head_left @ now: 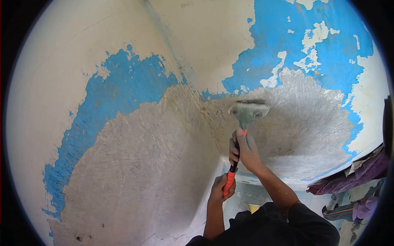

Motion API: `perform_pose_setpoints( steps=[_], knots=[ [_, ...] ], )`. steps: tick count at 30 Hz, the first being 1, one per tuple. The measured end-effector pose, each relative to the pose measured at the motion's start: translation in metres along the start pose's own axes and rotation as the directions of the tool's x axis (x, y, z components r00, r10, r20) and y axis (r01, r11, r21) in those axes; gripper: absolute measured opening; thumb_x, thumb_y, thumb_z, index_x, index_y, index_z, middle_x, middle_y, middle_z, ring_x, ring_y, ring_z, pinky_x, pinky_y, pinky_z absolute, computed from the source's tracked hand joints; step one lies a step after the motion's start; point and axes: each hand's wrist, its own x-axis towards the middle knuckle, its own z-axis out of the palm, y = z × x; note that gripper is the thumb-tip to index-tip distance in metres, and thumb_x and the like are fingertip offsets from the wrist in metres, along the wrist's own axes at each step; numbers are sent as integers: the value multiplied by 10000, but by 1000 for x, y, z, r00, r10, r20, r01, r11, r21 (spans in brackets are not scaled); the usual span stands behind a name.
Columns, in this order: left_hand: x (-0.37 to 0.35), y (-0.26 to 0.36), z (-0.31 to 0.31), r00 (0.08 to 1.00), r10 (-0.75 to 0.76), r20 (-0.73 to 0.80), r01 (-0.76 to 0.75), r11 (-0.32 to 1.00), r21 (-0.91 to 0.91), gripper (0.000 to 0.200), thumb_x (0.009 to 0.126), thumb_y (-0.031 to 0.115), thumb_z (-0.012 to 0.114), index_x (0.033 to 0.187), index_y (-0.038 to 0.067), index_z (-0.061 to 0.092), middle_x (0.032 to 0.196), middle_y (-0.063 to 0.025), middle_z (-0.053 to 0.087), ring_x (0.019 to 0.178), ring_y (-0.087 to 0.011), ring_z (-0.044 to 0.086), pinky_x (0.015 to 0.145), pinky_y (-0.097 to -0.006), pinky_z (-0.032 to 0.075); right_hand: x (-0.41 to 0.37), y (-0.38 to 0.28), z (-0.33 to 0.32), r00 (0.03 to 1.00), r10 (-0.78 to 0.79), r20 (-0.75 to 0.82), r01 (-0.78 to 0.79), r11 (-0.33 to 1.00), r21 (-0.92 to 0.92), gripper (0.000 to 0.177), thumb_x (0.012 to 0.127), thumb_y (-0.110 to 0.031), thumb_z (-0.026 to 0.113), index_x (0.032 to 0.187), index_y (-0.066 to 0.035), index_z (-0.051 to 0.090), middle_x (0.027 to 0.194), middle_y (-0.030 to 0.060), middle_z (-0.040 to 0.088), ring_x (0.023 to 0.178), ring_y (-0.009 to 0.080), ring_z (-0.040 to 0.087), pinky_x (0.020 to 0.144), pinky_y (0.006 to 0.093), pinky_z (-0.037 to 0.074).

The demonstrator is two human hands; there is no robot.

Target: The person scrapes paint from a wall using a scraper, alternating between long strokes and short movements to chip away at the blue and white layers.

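A long-handled wall scraper (247,116) with a wide metal head, two bolts and a red-and-black handle is in both my hands. My left hand (221,189) wraps the red grip at the handle's lower end. Higher up, my right hand (245,150) closes round the shaft just below the head, thumb along it. The blade overlaps the bare grey plaster (299,119) on the right-hand wall, just right of the corner. Above it a band of blue paint (271,37) shows under torn edges of the white top coat (209,37).
The left wall has its own bare plaster (135,164), bordered by blue paint (131,78). Purple cloth (353,176) hangs at the right edge. Lower down are a grey tiled floor (262,194), a yellow object (253,208) and dark striped fabric (340,212).
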Motion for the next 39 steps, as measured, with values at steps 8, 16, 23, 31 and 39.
perform_pose_setpoints(
  steps=[8, 16, 23, 31, 39],
  knots=[
    [0, 4, 4, 1000, -1, -2, 1, 1000, 4, 555, 989, 485, 436, 1093, -52, 531, 605, -54, 486, 340, -85, 339, 312, -220, 283, 0, 0, 2, 1000, -9, -21, 9, 1000, 15, 441, 1016, -494, 356, 822, -99, 322, 557, -1, 343, 382, 110, 375, 389, 285, 407],
    [10, 24, 9, 1000, -10, 15, 9, 997, 73, 514, 977, 506, 454, 880, 3, 503, 604, -58, 492, 341, -83, 354, 307, -216, 289, 5, -13, 8, 999, -49, -15, 48, 997, -60, 450, 1013, -507, 345, 825, -99, 323, 558, -2, 346, 382, 108, 377, 392, 283, 416],
    [6, 10, 3, 1000, 23, -5, -22, 995, 94, 525, 975, 512, 451, 880, 0, 513, 595, -59, 489, 339, -83, 355, 305, -219, 278, 4, -1, 0, 1000, -22, 5, 22, 1000, -4, 452, 1016, -504, 341, 821, -96, 328, 559, -3, 344, 382, 109, 378, 393, 284, 413],
    [6, 17, 3, 1000, -5, -19, 7, 994, 106, 533, 982, 505, 434, 1038, -23, 482, 586, -57, 477, 337, -86, 345, 311, -226, 270, 6, -10, 6, 1000, 0, -30, 1, 1000, 19, 448, 1019, -493, 339, 811, -97, 332, 551, -4, 336, 382, 111, 390, 394, 282, 415],
    [20, 28, 22, 998, 67, -19, -64, 987, 145, 541, 989, 514, 419, 812, 14, 519, 571, -56, 480, 343, -79, 359, 312, -223, 273, 10, -29, 10, 995, -86, -42, 85, 996, -34, 444, 1015, -502, 347, 813, -106, 344, 559, -7, 336, 392, 98, 363, 391, 269, 394]
  ],
)
